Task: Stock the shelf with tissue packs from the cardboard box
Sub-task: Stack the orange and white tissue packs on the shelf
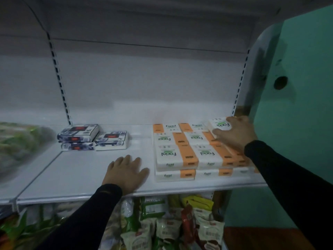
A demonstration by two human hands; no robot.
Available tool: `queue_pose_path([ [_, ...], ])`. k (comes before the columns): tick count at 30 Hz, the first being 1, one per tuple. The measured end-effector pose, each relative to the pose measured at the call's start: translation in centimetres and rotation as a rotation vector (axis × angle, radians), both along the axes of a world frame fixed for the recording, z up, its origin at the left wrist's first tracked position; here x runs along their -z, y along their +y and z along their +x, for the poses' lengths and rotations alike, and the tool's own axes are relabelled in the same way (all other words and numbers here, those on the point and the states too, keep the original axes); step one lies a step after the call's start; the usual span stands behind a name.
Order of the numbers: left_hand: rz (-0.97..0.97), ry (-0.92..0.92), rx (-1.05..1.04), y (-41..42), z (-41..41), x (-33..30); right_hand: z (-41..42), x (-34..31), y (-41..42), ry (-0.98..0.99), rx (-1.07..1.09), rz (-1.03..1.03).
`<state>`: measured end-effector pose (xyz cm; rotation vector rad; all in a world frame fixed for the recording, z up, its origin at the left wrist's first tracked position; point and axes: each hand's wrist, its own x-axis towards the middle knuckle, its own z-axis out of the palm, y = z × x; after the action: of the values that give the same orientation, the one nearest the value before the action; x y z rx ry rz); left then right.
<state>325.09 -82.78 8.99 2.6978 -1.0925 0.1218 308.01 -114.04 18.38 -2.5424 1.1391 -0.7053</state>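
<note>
Right hand (234, 131) holding tissue pack (219, 125) (labelled "Facial"), left hand (126, 173) flat on shelf (75, 170)

Light: you work in dim, cool, greyish light.
Back panel (144, 83): white, flanked by two slotted uprights.
Overhang: a grey board above you shades the bay.
Wall (304, 123): teal, on your right, with a dark round hole (280, 83).
Floor: a reddish-brown patch (261, 237) at lower right.
</note>
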Motion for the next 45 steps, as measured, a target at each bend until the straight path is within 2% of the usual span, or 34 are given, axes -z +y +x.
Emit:
queue_pose_path([
  [9,-0.023,-0.01,-0.021,-0.3,0.0,0.0,4.7,-0.2,-4.9,0.136,0.07,-0.007],
  [14,-0.019,-0.008,-0.027,-0.4,0.0,-0.1,6.6,2.9,-9.6,0.254,-0.024,-0.094],
  [18,-0.026,-0.009,-0.032,-0.3,-0.2,-0.1,6.5,2.4,-7.9,0.279,-0.035,-0.16],
  [29,-0.024,-0.022,-0.036,-0.4,0.2,0.1,7.0,2.3,-7.2,0.305,-0.031,-0.14],
  [35,-0.024,-0.014,-0.041,-0.4,0.1,0.0,6.6,1.7,-6.8,0.329,-0.052,-0.22],
  [40,-0.02,-0.004,-0.045,-0.4,0.1,0.0,4.3,1.1,-5.8,0.201,-0.09,-0.319],
  [45,0.058,0.026,-0.011,0.0,0.0,-1.0,-0.8,-0.1,1.2,-0.057,-0.18,-0.226],
])
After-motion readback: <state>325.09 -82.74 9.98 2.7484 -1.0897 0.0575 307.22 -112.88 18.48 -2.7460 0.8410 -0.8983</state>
